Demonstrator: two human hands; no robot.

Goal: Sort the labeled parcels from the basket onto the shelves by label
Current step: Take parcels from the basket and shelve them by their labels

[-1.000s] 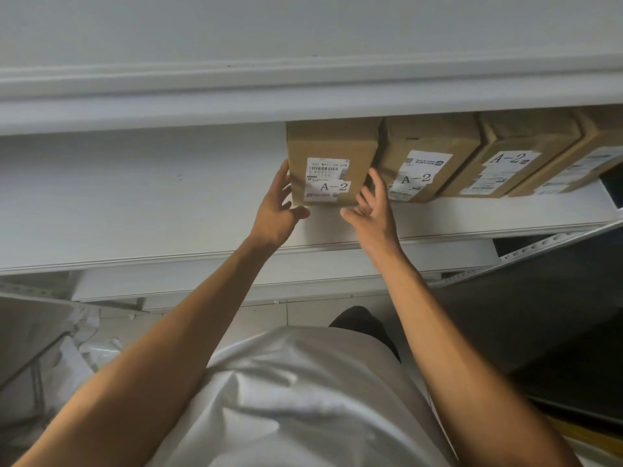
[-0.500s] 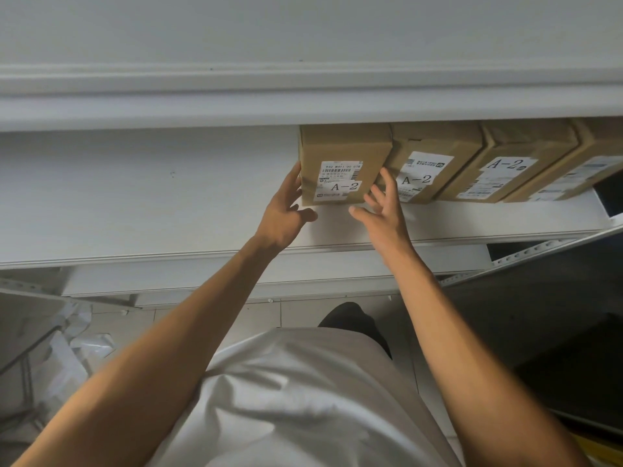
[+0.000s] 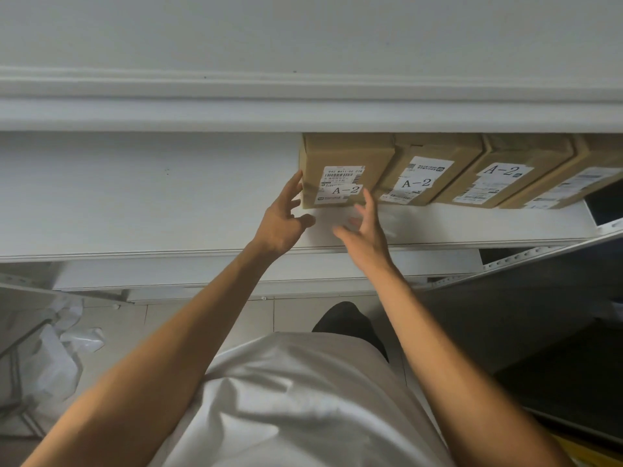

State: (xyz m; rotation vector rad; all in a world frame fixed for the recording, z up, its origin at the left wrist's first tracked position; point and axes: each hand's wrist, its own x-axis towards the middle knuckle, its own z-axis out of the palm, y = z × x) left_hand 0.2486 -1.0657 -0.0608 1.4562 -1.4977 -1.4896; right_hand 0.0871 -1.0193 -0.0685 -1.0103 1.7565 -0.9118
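Shelf: a long white shelf is stretching across the whole view, with another white shelf sitting right above it.
Person: a white shirt is filling the bottom of the view, and two bare arms are reaching up to the long shelf.
Row of boxes: four brown boxes are standing side by side on the right part of the long shelf, each one touching the next.
Left box: this parcel is standing at the left end of the row, and its white label is reading A-2.
Second box: it is leaning a little, and its label is reading A-2 too.
Third box: its label is also saying A-2.
Fourth box: it is partly cut off at the right edge, and its label is too blurry to read.
Left hand: the fingers are spread out, and the fingertips are touching the left side of the left box.
Right hand: the fingers are spread and loose, just below the bottom right corner of the left box, holding nothing.
Floor stuff: some white crumpled plastic is lying low on the left, under the shelves.
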